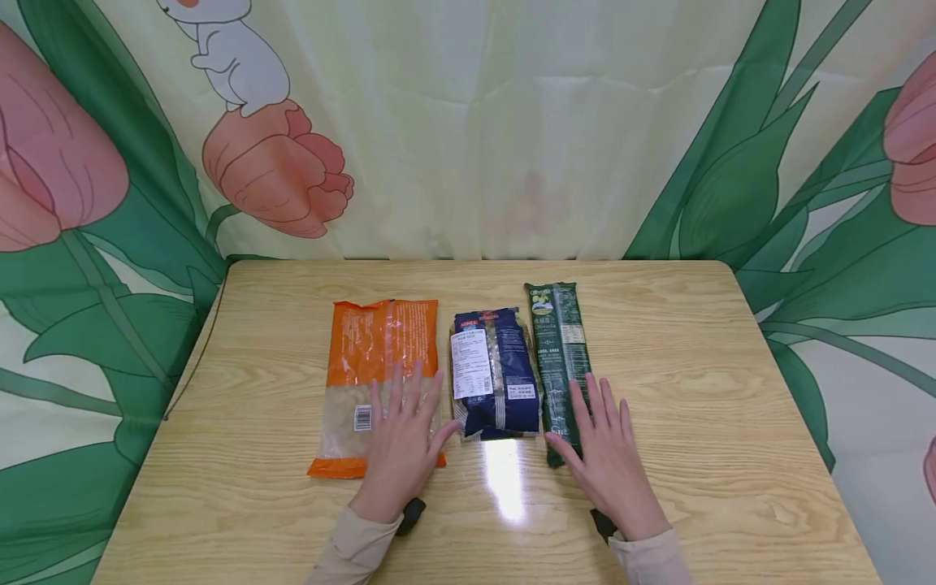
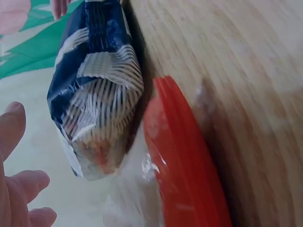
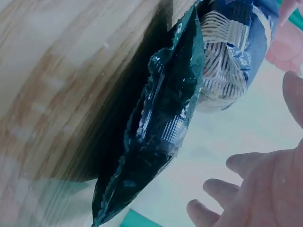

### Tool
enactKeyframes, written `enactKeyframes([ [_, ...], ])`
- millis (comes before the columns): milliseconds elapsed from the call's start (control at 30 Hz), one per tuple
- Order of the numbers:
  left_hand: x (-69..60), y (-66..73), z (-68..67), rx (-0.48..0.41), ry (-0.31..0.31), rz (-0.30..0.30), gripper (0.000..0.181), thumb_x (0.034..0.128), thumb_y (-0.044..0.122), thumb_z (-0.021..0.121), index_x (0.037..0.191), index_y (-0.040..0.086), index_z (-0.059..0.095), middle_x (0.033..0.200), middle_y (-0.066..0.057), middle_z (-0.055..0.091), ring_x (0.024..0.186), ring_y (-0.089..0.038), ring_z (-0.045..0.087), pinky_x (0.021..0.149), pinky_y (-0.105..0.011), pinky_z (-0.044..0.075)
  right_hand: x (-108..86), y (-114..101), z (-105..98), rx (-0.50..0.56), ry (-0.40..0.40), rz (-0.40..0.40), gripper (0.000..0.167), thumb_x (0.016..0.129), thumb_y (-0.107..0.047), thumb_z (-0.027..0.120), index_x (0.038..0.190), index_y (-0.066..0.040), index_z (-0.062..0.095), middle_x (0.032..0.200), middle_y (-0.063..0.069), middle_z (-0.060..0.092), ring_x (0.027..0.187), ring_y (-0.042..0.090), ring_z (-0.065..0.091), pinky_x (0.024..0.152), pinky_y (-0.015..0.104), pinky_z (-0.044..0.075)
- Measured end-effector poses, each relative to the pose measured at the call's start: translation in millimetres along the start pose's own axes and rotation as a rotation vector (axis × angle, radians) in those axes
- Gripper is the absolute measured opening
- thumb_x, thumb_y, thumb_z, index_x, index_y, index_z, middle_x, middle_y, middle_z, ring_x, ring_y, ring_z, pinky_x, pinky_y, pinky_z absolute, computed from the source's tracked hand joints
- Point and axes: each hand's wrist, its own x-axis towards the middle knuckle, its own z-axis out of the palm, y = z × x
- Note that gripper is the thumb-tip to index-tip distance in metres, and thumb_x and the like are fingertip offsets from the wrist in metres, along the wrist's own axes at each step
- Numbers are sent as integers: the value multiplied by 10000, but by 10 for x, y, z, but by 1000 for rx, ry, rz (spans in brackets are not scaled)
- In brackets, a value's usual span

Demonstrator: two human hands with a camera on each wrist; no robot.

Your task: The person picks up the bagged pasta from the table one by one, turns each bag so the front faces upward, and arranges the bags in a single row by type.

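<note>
Three packets lie side by side on a wooden table. On the left is a flat orange and clear plastic bag (image 1: 383, 341) with pale contents and a barcode. A plump navy bag (image 1: 513, 357) with white labels and striped ends sits in the middle. To its right lies a long, narrow dark green packet (image 1: 557, 349). Fingers spread, my left hand (image 1: 400, 455) is over the lower right part of the orange bag. My right hand (image 1: 607, 463), also spread, is over the green packet's lower right edge. Neither hand grips anything; whether they touch the packets I cannot tell.
The wooden table (image 1: 695, 390) extends to both sides of the packets, with light glare below the navy bag. A curtain (image 1: 468, 122) printed with tulips and a white animal hangs behind it. A thin dark cord (image 1: 197, 357) runs along the table's left edge.
</note>
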Motion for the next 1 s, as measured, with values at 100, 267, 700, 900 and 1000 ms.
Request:
enactKeyframes([
  [100, 31, 32, 11, 1, 2, 7, 700, 969, 579, 510, 1542, 199, 380, 1643, -126, 212, 1527, -379, 74, 1208, -614, -13, -4, 16, -7, -1, -9, 4, 847, 990, -551, 502, 1600, -96, 129, 1654, 194, 82, 1521, 400, 39, 1189, 641, 88],
  [267, 91, 98, 21, -15, -10, 15, 713, 980, 572, 495, 1565, 202, 325, 1649, -118, 187, 1524, -389, 86, 1199, -636, 8, -9, 50, 12, 14, -10, 6, 835, 1004, -532, 488, 1599, -83, 113, 1656, 191, 74, 1523, 394, 29, 1198, 629, 62],
  [700, 340, 310, -47, 18, -46, 55, 729, 991, 609, 423, 1589, 234, 241, 1665, -106, 135, 1533, -363, 45, 1198, -643, 77, -48, 143, 39, 44, 43, 13, 822, 1025, -508, 451, 1593, -46, 77, 1642, 233, 87, 1525, 384, 29, 1233, 545, -6],
  [900, 538, 435, -70, 44, -23, 114, 708, 1005, 591, 412, 1588, 223, 250, 1656, -111, 176, 1530, -365, 76, 1197, -639, 122, -49, 156, -10, 53, 26, 29, 813, 1029, -498, 452, 1590, -35, 88, 1642, 232, 84, 1527, 373, 25, 1220, 578, 68],
  [1000, 622, 485, -70, 41, -9, 136, 694, 1011, 571, 422, 1581, 202, 279, 1648, -121, 201, 1524, -373, 112, 1201, -630, 127, -50, 162, -25, 61, 27, 32, 806, 1031, -486, 458, 1586, -26, 98, 1642, 231, 86, 1519, 395, 51, 1204, 596, 111],
])
